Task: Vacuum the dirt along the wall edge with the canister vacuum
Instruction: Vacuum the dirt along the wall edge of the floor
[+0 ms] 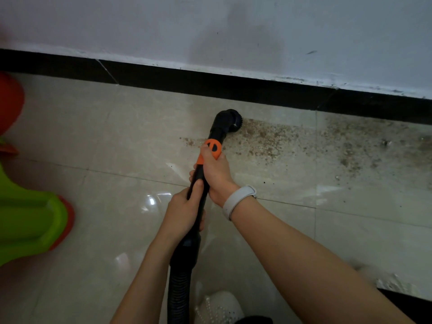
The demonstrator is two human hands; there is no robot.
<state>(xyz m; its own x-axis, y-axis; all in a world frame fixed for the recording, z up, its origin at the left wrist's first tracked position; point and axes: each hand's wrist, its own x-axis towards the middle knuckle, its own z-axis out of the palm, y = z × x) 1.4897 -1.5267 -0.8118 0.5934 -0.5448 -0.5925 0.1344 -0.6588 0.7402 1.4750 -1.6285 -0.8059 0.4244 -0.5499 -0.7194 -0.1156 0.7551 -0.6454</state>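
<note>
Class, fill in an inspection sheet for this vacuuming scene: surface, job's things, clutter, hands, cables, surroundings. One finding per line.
Surface: glossy beige tiled floor, with reflections of light.
Job's things: black vacuum wand with an orange collar; its round brush head sits at the left end of the dirt patch, which runs rightward along the black baseboard.
Clutter: green and orange plastic item at the left edge.
Hands: left hand grips the wand lower down; right hand, white wristband, grips at the collar.
Cables: nothing seen; only the ribbed hose.
Surroundings: scuffed white wall; a white shoe below.
</note>
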